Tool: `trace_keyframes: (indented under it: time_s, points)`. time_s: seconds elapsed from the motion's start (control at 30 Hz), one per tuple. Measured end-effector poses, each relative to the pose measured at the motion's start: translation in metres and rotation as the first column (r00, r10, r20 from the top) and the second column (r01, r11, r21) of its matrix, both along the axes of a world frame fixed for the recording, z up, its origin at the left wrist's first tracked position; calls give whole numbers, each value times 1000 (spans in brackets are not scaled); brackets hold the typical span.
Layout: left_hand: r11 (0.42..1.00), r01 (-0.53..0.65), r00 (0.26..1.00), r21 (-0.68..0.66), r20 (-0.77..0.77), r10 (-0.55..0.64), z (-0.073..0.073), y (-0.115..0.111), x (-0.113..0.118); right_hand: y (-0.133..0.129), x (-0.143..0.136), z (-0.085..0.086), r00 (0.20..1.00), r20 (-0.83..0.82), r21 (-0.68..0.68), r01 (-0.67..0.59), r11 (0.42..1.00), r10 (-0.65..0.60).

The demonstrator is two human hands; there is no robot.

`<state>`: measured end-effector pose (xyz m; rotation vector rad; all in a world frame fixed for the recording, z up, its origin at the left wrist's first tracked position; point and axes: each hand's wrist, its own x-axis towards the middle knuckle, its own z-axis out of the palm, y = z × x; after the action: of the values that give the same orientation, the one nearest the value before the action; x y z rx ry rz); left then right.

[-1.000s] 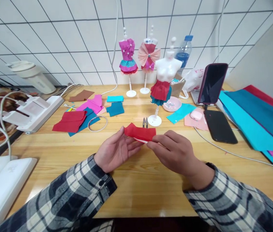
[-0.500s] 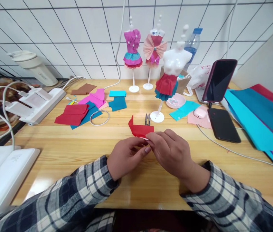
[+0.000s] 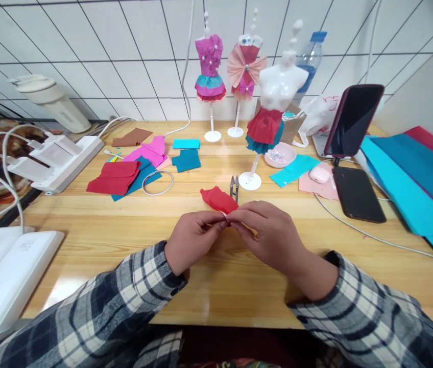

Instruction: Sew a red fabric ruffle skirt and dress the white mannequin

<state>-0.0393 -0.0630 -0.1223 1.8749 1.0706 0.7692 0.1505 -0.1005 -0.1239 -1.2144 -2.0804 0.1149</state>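
Note:
A small piece of red crepe paper [image 3: 218, 198] with a white strip along its near edge is pinched between my two hands over the middle of the table. My left hand [image 3: 193, 237] grips the near edge from the left, thumb against fingers. From the right, my right hand [image 3: 270, 232] pinches the same edge, its fingertips touching those of the left. Small dark snips [image 3: 234, 189] lie just beyond the red paper. Behind them stands a white mannequin [image 3: 282, 84] in a red and teal skirt.
Two dressed mannequins [image 3: 211, 66] stand at the back. Left lie red paper [image 3: 113, 177], a cable ring [image 3: 158, 192] and a power strip [image 3: 74, 166]. Right are a pink bowl [image 3: 281, 155], a phone on a stand [image 3: 354, 120], a black phone [image 3: 359, 194] and large coloured sheets [image 3: 411, 179].
The red paper has tilted and shifted slightly left. My left fingers have closed onto its near edge, and my right hand has moved a little left. The view has shifted slightly.

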Motion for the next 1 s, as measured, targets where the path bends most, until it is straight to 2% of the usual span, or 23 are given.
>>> trace_keyframes:
  time_s: [0.07, 0.33, 0.57, 0.73, 0.83, 1.0]
  points:
    - [1000, 14, 1000, 9, 1, -14, 1, 0, 0, 1, 2, -1, 1000, 16, 16, -1, 1000, 1]
    - [992, 17, 1000, 123, -28, -13, 7, -3, 1, 1, 0, 1, 992, -119, -34, 36, 999, -39]
    - [978, 11, 997, 211, -77, 5, 8, -3, -2, 0, -3, 1, 984, -164, -133, 49, 990, -70]
    - [955, -6, 992, 297, -120, 43, 12, -3, -4, 0, -3, 1, 981, -187, -105, 36, 994, -55]
    - [950, 15, 992, 312, -124, 25, 13, -4, -5, 0, -4, 2, 980, -194, -111, 27, 993, -49]
    - [929, 45, 991, 367, -134, 5, 13, -4, -5, -1, -7, 7, 962, -262, -224, 13, 975, -73]
